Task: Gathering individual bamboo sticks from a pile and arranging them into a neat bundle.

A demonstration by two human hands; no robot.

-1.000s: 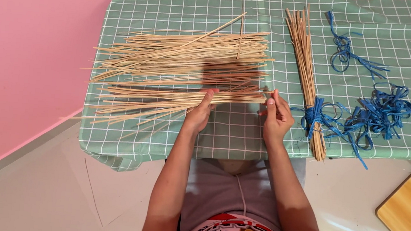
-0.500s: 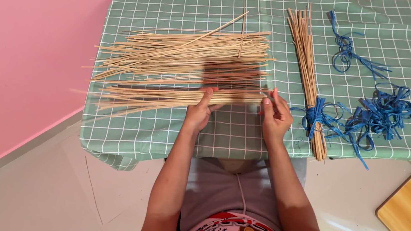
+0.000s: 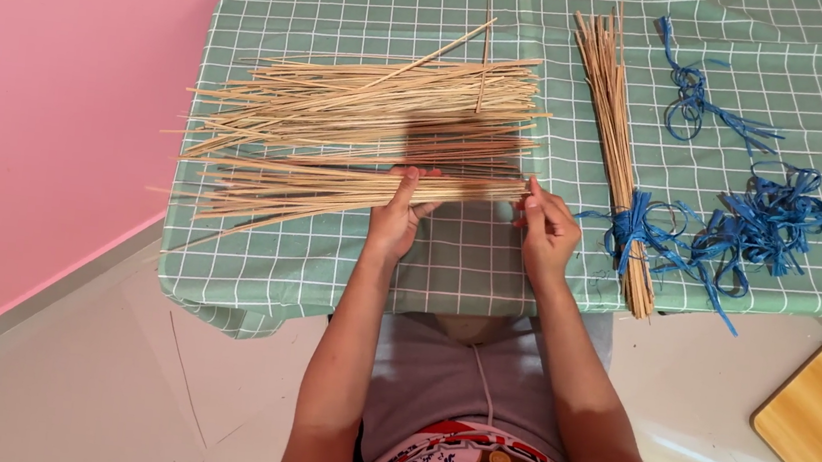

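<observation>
Thin pale bamboo sticks gathered in left hand and right hand on the green-checked counter; one tied bundle finished, loose pile remaining.

One view only, worn on the head, looking steeply down and forward from close above. Left hand and right hand near the middle of the frame. Beyond the hands, checked cloth up to the top edge; below them, forearms, lap and pale floor.
</observation>
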